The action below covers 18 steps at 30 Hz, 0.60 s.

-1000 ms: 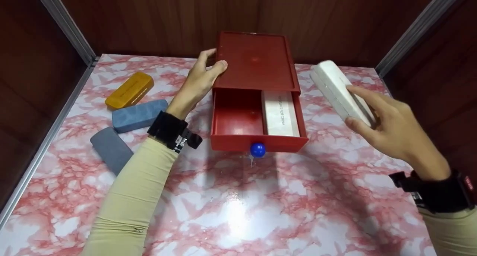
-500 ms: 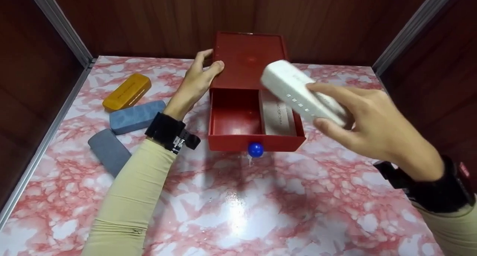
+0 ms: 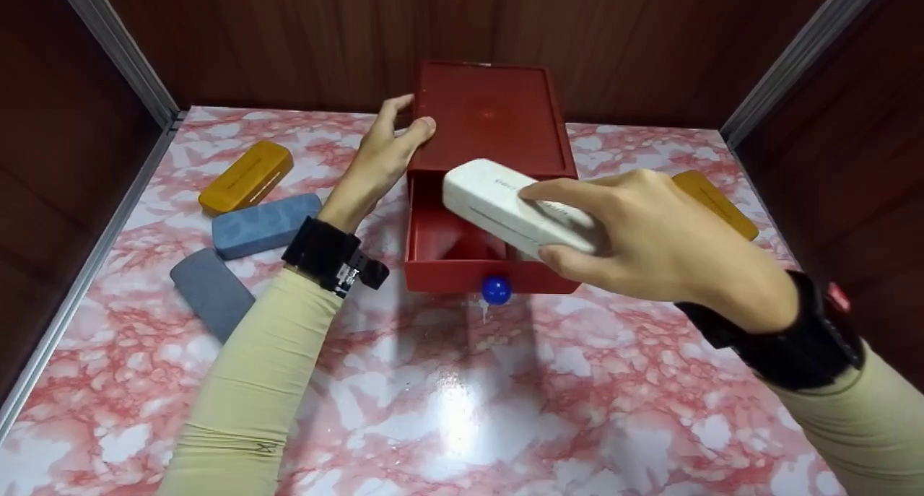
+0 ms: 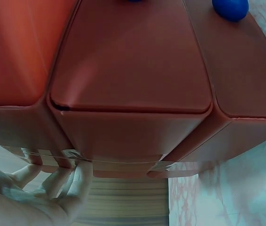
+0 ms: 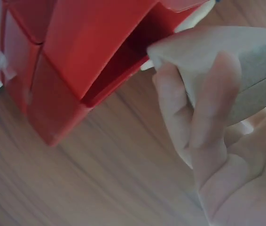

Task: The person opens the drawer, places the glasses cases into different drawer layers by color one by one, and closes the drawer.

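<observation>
In the head view, a red drawer unit [image 3: 491,117] stands at the upper centre of the frame on a pink-and-white marbled bench [image 3: 447,380], its top drawer [image 3: 437,276] pulled out, with a round blue knob [image 3: 497,290] on the front. The left hand [image 3: 386,149] grips the unit's left edge, the thumb laid over the top and the other fingers bent against the side. From the right, the right hand [image 3: 650,243] pinches a white case [image 3: 498,201] between thumb and fingers, partly closed around it; the case is tilted over the open drawer at the centre of the frame and covers the drawer's right part. At the left of the frame lie 3 more cases: yellow [image 3: 247,178], blue [image 3: 266,225] and, lower down, grey [image 3: 211,290], partly behind the forearm. Another yellow case [image 3: 716,203] lies at the right, beyond the right hand. Both wrists wear black straps. In the left wrist view, 3 red sections of the unit fill the upper frame, and the left hand's fingers touch its edge at the lower left. In the right wrist view, the drawer is at the top, and the right hand's fingers press the white case at the upper right.
</observation>
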Tool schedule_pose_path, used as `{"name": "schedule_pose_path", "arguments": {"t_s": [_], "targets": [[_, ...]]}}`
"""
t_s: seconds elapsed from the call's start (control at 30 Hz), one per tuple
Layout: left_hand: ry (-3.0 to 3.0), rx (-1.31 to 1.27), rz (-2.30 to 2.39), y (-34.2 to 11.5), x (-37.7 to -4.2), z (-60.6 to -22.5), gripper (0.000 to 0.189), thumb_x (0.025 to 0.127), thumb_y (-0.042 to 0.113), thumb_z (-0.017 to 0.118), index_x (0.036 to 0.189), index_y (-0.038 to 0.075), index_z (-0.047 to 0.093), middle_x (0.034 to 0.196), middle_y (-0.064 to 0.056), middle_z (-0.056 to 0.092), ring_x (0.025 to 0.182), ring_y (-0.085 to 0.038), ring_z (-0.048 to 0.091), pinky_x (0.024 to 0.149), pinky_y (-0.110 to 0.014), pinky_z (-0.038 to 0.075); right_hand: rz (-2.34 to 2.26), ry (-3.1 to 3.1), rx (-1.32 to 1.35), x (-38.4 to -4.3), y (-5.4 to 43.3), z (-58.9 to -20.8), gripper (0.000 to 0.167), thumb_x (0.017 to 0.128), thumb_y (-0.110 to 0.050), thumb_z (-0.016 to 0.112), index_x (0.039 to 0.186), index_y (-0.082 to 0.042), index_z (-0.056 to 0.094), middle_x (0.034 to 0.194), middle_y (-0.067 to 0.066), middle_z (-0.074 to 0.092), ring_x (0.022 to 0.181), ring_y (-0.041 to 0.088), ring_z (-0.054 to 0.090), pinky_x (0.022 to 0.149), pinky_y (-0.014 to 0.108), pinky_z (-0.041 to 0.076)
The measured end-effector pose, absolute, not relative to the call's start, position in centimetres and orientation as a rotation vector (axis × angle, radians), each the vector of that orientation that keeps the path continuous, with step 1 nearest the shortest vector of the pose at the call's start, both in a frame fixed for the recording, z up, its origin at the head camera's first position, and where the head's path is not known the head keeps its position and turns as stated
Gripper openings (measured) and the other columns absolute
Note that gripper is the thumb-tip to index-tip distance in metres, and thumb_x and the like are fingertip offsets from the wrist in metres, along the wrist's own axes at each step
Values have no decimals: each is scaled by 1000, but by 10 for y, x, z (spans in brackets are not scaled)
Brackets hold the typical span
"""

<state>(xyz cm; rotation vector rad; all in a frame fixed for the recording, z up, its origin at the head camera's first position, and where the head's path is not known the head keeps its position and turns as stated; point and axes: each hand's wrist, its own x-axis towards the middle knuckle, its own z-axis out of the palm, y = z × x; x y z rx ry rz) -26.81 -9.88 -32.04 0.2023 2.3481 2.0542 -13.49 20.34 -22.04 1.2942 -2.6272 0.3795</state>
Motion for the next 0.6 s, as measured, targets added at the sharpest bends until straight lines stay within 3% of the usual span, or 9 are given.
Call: {"name": "schedule_pose_path", "arguments": {"t_s": [0.27,0.6], "targets": [[2333,206,2076,-100,-268,-321,66,105,35,62,163,15,36,156,-11,50,137,-22,56,112,-34,47,349,-2783,1209,-133,176,-217,36,98,-37,70,128,-18,74,82,3,74,56,10,59,53,30,50],[2321,217,2092,-98,-267,-321,66,106,34,61,163,13,36,154,-12,51,135,-23,58,111,-34,48,334,-2849,1066,-139,151,-227,32,96,-35,72,118,-13,76,82,7,69,60,20,61,56,37,52]]}}
